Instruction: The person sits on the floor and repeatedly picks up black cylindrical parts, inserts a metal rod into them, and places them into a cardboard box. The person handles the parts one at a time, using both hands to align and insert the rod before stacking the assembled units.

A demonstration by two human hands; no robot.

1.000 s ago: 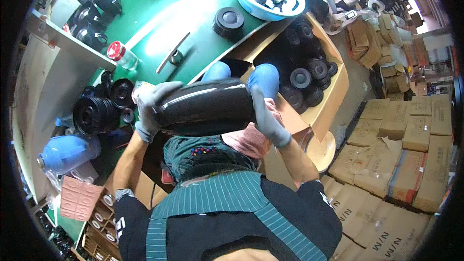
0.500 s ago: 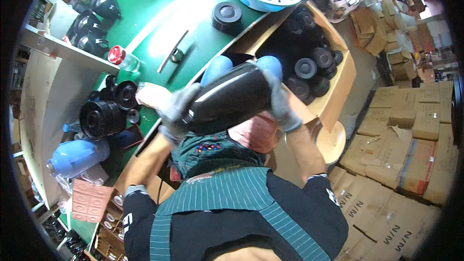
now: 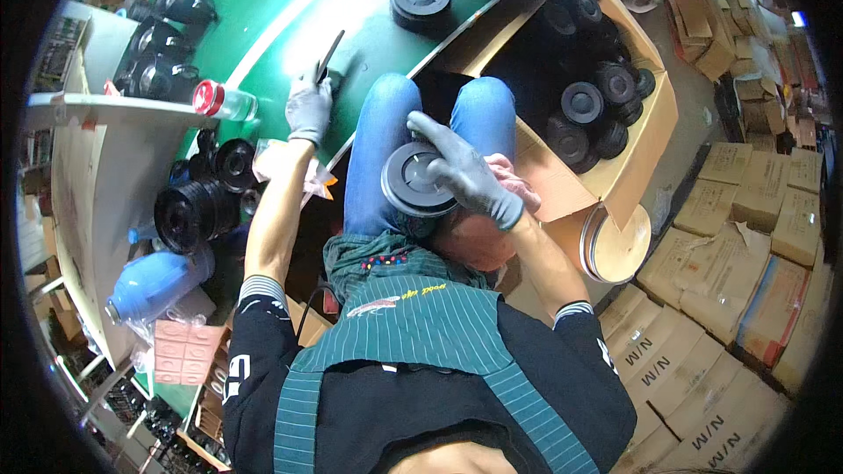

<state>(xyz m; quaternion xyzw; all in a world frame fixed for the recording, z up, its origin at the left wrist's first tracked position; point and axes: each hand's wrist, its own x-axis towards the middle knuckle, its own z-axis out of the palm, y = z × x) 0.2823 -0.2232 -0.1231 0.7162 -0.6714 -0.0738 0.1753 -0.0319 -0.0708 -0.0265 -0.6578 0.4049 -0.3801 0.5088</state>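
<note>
We rest the right hand [image 3: 474,177], fingers spread, on the black round-topped piece [image 3: 406,181] in the lap, centre frame. Left hand [image 3: 309,111] meets the thin dark bar [image 3: 331,51], upper left; can't tell if pinching. Step: likely grasping the bar; next move needs the piece steady.
</note>
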